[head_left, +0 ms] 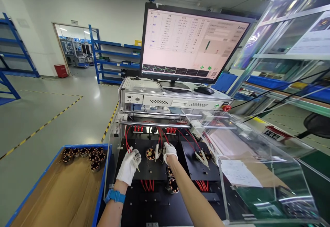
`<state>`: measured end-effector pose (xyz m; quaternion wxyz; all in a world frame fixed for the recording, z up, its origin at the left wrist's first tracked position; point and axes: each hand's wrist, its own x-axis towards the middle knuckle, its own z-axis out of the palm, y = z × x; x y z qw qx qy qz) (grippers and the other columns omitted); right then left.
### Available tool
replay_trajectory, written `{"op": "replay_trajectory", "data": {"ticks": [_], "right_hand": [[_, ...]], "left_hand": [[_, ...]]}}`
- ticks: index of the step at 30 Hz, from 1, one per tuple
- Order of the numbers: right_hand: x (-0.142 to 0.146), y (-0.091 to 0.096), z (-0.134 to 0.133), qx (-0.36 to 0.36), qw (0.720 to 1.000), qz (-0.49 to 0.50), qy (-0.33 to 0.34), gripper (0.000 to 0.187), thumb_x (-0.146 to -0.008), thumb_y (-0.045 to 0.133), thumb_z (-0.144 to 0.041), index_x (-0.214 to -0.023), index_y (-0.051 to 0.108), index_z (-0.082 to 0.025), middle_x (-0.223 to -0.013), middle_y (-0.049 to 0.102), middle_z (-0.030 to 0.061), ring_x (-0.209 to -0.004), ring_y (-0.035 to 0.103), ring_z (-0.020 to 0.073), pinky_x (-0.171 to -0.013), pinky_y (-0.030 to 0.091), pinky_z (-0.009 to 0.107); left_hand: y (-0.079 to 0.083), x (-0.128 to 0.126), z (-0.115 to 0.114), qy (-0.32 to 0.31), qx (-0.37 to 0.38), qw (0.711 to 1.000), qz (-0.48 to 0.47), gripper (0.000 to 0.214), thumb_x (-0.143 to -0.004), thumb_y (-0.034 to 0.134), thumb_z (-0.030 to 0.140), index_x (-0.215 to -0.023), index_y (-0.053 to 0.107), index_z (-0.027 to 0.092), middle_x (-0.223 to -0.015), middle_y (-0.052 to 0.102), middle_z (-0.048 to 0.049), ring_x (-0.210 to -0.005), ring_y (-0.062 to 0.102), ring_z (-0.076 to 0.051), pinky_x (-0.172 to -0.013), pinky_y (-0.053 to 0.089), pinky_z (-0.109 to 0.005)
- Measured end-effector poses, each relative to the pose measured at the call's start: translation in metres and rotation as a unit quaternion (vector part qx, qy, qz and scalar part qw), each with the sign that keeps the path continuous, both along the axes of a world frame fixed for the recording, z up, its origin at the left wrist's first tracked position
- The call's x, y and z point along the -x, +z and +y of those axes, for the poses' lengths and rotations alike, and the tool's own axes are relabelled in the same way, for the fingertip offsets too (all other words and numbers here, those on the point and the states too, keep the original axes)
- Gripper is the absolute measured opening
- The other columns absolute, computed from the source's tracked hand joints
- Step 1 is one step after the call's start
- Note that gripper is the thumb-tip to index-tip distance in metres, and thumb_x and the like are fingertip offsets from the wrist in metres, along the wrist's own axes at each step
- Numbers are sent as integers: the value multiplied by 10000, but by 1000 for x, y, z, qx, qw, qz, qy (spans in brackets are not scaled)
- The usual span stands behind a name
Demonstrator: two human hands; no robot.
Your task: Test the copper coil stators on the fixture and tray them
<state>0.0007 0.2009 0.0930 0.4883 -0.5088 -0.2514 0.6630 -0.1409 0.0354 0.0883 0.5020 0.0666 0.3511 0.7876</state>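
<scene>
My left hand (129, 165), in a white glove, grips a red test lead (127, 139) with a small pointed end showing below the fingers. My right hand (170, 152), also gloved, pinches a silver alligator clip (157, 152) wired in red. That clip sits next to a copper-wound motor stator (150, 154) on a black test fixture (144, 173). Two more stators (173, 185) lie just below my right forearm. Another silver clip (202, 159) rests on a stator on the right black plate (201, 168).
A blue-rimmed cardboard tray (56, 192) holds several stators (85, 156) to my left. Ahead stand a test unit (160, 100), a monitor (193, 43) and a red stop button (226, 108). A clear acrylic guard (257, 172) lies on my right. Blue shelving lines the far wall.
</scene>
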Motion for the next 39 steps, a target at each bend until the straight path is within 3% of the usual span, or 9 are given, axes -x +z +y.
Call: {"op": "replay_trajectory", "data": {"ticks": [5,13,19,28,32,34,36,38,39], "right_hand": [[5,3,-1,-3,999,3,-33,218,-704,657,-227,-773,450,-222,-428,414,-125,-373,378,59,-385,338,174],[6,-4,1,-8,999,22,-35,281,-608,718,-200,-712,457,-206,-403,427,-118,-350,358,58,-367,313,192],[6,-5,-1,-9,999,42,-30,354,-542,751,-192,-785,493,-204,-471,537,-88,-412,487,108,-413,413,232],[5,13,-14,-8,999,22,-41,465,-541,779,-253,-918,513,-198,-573,583,-70,-504,552,123,-500,465,245],[-12,28,-43,-86,990,-112,2,639,-601,777,-393,-1159,534,-196,-939,694,46,-820,649,197,-730,528,300],[-30,17,-70,-179,952,-244,48,657,-691,702,-473,-1252,516,-187,-1218,621,107,-1094,592,250,-936,478,342],[-56,-14,-101,-267,899,-335,96,635,-796,588,-508,-1330,466,-187,-1332,548,116,-1192,540,271,-1018,434,391],[-85,-59,-132,-343,826,-431,118,572,-831,558,-488,-1317,500,-191,-1329,556,119,-1193,546,289,-978,478,407],[-99,-83,-145,-388,787,-466,113,504,-839,559,-461,-1261,553,-186,-1246,617,122,-1120,599,288,-914,522,395]], "left_hand": [[5,-13,6,-41,-35,997,-59,452,-609,804,165,-998,574,174,-903,653,-47,-834,643,-157,-801,530,-310],[-6,-23,28,91,12,994,-63,406,-564,809,118,-805,492,199,-667,592,32,-651,621,-123,-677,517,-246],[-1,-29,34,132,31,988,-70,352,-591,773,110,-761,478,197,-667,581,23,-664,633,-144,-690,537,-277],[7,-35,34,121,37,990,-64,368,-630,738,104,-906,519,211,-766,599,10,-711,631,-129,-767,523,-282],[5,-34,2,123,67,990,-24,585,-624,768,127,-1142,520,242,-973,638,-45,-912,634,-167,-914,482,-334],[9,-28,-33,52,81,993,69,663,-657,789,227,-1247,492,271,-1193,604,-85,-1149,555,-207,-1034,407,-367],[23,-15,-78,-133,52,963,229,656,-678,786,368,-1270,523,265,-1315,552,-95,-1266,468,-244,-1107,331,-388],[44,7,-122,-369,8,872,322,630,-653,788,458,-1213,598,241,-1303,574,-92,-1240,493,-288,-1100,340,-415],[54,22,-141,-449,19,823,349,625,-627,793,501,-1172,632,242,-1266,604,-77,-1190,533,-299,-1071,374,-416]]}}
